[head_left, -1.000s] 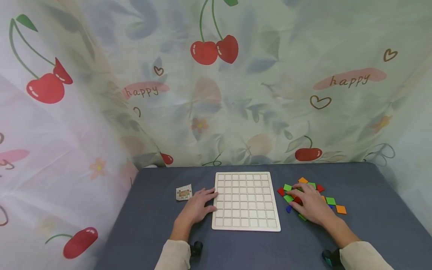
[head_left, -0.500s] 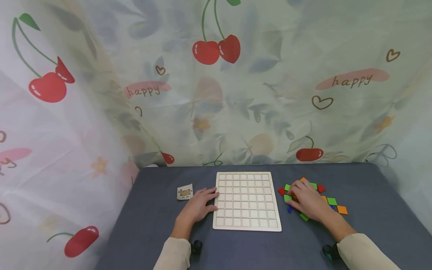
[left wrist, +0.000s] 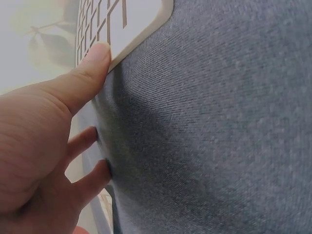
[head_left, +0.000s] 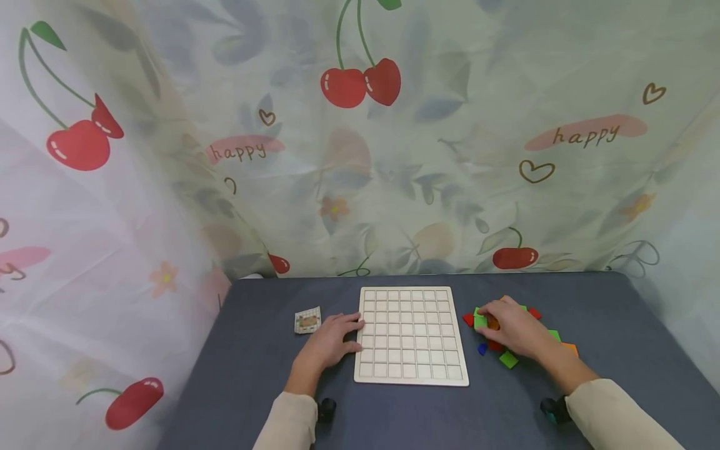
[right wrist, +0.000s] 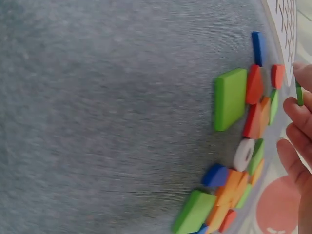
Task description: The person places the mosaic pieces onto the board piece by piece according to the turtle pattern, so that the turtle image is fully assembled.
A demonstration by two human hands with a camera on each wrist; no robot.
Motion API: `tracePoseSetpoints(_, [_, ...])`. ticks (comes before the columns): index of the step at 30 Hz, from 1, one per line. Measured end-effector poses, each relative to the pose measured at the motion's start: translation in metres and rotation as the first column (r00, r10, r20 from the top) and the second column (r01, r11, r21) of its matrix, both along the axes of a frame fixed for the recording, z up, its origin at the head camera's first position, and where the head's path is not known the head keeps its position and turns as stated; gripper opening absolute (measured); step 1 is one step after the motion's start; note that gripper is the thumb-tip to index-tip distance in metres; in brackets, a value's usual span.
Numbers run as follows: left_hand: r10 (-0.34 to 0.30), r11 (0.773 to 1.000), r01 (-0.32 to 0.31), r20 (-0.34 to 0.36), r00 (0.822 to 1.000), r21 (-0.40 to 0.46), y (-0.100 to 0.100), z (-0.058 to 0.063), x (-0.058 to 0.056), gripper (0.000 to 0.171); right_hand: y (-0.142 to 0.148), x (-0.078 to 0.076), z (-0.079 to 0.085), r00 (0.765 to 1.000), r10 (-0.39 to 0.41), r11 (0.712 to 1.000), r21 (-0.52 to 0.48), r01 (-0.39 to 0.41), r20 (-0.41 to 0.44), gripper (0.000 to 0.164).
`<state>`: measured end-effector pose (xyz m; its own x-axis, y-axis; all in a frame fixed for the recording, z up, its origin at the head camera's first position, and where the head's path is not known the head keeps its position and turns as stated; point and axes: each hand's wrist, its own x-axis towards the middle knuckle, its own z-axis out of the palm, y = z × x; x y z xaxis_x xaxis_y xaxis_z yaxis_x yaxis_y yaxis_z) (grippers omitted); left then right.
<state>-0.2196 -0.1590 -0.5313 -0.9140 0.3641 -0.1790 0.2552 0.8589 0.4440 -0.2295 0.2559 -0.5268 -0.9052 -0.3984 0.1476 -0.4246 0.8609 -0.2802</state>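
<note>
A pale grid board (head_left: 413, 340) with rows of square recesses lies on the table in the head view. My left hand (head_left: 330, 344) rests at its left edge, thumb and fingertips on the rim, as the thumb (left wrist: 92, 63) in the left wrist view shows. To the right of the board, my right hand (head_left: 520, 328) is over a scatter of coloured tiles. Between its thumb and index finger it pinches a thin green tile (right wrist: 299, 93), seen edge-on in the right wrist view. Below that hand lie red tiles (right wrist: 253, 85), orange tiles (right wrist: 229, 187) and a larger green square tile (right wrist: 230, 100).
A small printed card (head_left: 307, 321) lies left of the board. Among the loose pieces are a white ring-shaped piece (right wrist: 243, 155) and blue pieces (right wrist: 215, 175). The dark grey table (head_left: 394, 419) meets a patterned curtain (head_left: 382, 187) at its back edge.
My right hand has drawn its thumb and fingers together around a green tile and risen slightly from the pile. The left hand stays at the board's edge.
</note>
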Motion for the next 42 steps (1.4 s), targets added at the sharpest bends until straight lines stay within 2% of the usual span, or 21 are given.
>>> tracePoseSetpoints(9, [-0.012, 0.998, 0.009, -0.051, 0.999, -0.063, 0.001, 0.0, -0.002, 0.057, -0.012, -0.007, 0.017, 0.991, 0.106, 0.993, 0.053, -0.102, -0.085, 0.017])
tracePoseSetpoints(15, [-0.018, 0.997, 0.014, -0.052, 0.998, -0.076, 0.004, 0.003, -0.004, 0.057, -0.026, -0.01, 0.03, 0.99, 0.126, 0.99, 0.067, -0.122, -0.066, 0.021])
tracePoseSetpoints(23, [-0.017, 0.999, 0.016, -0.017, 1.0, -0.051, 0.002, 0.003, -0.005, 0.059, -0.049, -0.019, 0.043, 0.98, 0.178, 0.981, 0.096, -0.17, -0.091, 0.025])
tracePoseSetpoints(28, [-0.004, 0.999, 0.004, 0.003, 1.0, -0.051, 0.002, 0.005, -0.004, 0.059, -0.062, -0.026, 0.053, 0.979, 0.198, 0.978, 0.072, -0.194, -0.052, 0.022])
tracePoseSetpoints(33, [-0.007, 0.999, 0.007, -0.014, 1.0, -0.05, 0.004, 0.007, -0.003, 0.058, -0.073, -0.034, 0.058, 0.978, 0.206, 0.978, 0.023, -0.206, -0.005, 0.02])
tracePoseSetpoints(42, [-0.013, 0.999, 0.012, -0.018, 1.0, -0.04, 0.002, 0.009, -0.003, 0.056, -0.099, -0.044, 0.054, 0.977, 0.212, 0.977, -0.005, -0.212, 0.026, 0.024])
